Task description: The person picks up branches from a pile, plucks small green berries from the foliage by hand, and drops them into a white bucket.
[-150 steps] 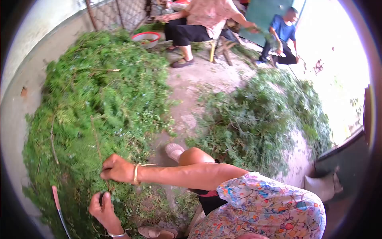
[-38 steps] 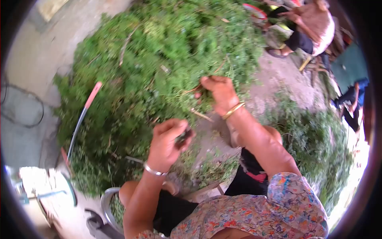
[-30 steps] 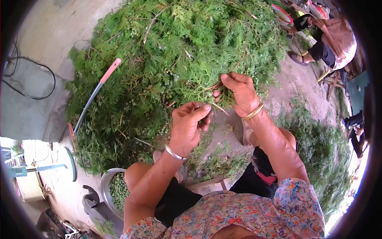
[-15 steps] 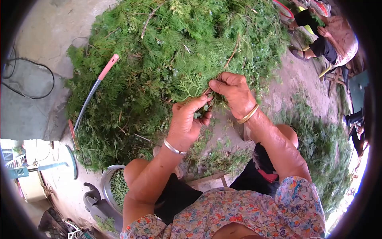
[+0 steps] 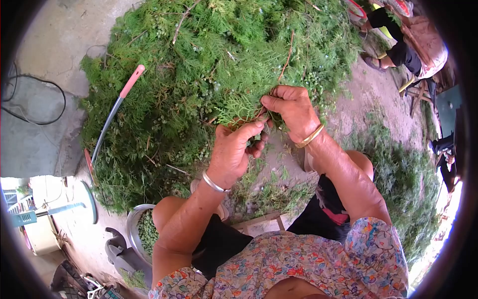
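Note:
A leafy evergreen sprig (image 5: 239, 110) with a thin brown stem is pinched between my two hands, at the near edge of a large pile of cut evergreen branches (image 5: 164, 114). My left hand (image 5: 233, 152), with a silver bangle at its wrist, is closed on the stem; small greenish bits show under its curled fingers, too shaded to make out. Thumb and forefinger of my right hand (image 5: 294, 110), above a gold bangle, grip the sprig just to the right. The fingertips of both hands nearly meet.
A tool with a pink handle (image 5: 132, 81) leans on the pile at left. By my left knee stands a metal basin (image 5: 131, 230) of small green cones. More cut branches (image 5: 398, 184) lie on the right. Another person (image 5: 423, 45) sits at upper right.
The right hand has shifted slightly left and up along the sprig. Both hands remain closed on it, and the view has moved a little.

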The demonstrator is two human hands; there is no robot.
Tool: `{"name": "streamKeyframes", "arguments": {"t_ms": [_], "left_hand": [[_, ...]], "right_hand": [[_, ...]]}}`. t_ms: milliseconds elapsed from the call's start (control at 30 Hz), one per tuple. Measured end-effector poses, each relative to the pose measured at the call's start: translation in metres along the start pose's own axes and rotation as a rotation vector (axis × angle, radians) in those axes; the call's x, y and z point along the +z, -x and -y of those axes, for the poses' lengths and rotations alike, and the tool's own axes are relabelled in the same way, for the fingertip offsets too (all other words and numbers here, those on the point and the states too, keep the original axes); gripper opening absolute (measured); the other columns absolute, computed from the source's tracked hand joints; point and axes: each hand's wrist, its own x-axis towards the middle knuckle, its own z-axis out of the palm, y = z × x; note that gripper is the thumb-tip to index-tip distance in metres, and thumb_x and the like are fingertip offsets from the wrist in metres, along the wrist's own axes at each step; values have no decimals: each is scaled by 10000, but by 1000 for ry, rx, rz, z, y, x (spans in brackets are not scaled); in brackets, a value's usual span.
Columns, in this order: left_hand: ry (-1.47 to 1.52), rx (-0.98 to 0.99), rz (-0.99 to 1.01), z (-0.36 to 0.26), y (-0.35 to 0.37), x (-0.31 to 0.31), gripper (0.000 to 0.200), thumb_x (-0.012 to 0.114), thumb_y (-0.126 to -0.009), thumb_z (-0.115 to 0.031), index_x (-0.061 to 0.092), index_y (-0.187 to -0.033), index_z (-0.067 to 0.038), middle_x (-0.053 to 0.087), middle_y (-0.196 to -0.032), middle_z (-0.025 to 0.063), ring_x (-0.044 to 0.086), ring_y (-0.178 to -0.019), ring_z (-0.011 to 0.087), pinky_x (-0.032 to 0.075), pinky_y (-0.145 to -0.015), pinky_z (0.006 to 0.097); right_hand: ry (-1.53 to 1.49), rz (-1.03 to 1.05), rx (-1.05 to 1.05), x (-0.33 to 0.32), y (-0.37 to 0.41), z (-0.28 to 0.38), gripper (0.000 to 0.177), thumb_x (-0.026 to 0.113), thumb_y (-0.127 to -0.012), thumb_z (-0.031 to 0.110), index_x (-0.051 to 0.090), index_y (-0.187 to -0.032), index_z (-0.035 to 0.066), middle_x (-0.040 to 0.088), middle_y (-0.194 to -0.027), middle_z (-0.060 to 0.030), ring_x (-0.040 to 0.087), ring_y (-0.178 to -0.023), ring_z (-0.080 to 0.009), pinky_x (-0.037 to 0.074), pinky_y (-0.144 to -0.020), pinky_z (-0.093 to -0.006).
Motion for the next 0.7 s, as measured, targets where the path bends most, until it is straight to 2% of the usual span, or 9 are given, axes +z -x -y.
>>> {"name": "streamKeyframes", "arguments": {"t_ms": [133,233,300,333,400,433,500,633,700], "left_hand": [[151,-157,95,5,-4,-8,198,578,-812,-87,595,-989,1,582,-785,106,512,-596,145,370,-446,238],[271,-258,162,13,-9,-15,165,592,-790,-73,596,-931,11,605,-794,105,518,-572,140,336,-418,219],[477,-312,374,14,-10,-22,287,516,-823,-98,506,-1093,0,569,-866,152,537,-645,174,432,-452,233],[480,-308,370,14,-9,-22,287,516,-823,-98,506,-1093,0,569,-866,152,537,-645,174,432,-452,233],[315,-161,329,13,-9,-19,300,491,-827,-105,504,-1094,32,583,-907,193,591,-714,237,530,-513,313],[315,-161,326,13,-10,-21,300,491,-827,-105,504,-1094,32,583,-907,193,591,-714,237,530,-513,313],[292,-125,352,11,-12,-25,319,471,-825,-104,503,-1098,58,587,-958,222,613,-783,284,568,-571,380],[308,-104,324,6,-11,-23,318,469,-865,-153,511,-1084,72,590,-973,217,614,-764,268,562,-554,368],[194,-80,231,2,-5,-18,324,544,-865,-180,558,-1108,35,628,-915,152,623,-681,217,551,-511,301]], "right_hand": [[-43,-54,54,-1,-1,-2,96,607,-790,20,611,-749,-66,598,-634,-85,529,-521,-120,428,-465,-257],[-26,-36,97,-2,-1,2,78,581,-820,25,606,-778,-35,596,-663,-57,524,-547,-106,423,-489,-242],[-8,23,78,-4,-2,2,78,577,-825,28,606,-785,-32,600,-670,-58,528,-550,-103,429,-495,-239],[8,81,58,-5,-3,2,78,574,-830,30,606,-792,-30,604,-677,-58,532,-553,-100,435,-502,-237],[-2,95,50,-4,-3,4,79,572,-834,35,605,-801,-29,608,-685,-60,539,-560,-99,443,-512,-235],[-12,104,39,-5,-3,5,82,570,-838,40,604,-810,-28,613,-693,-62,546,-568,-98,450,-521,-233],[-7,97,34,-6,-5,5,84,568,-843,45,602,-824,-29,618,-703,-66,556,-578,-100,460,-534,-231],[-4,105,0,-7,-6,6,80,567,-842,41,603,-819,-27,619,-703,-64,554,-578,-101,458,-535,-232],[3,104,-5,-7,-5,6,79,566,-842,39,603,-819,-27,619,-704,-64,554,-580,-101,458,-536,-233]]}}
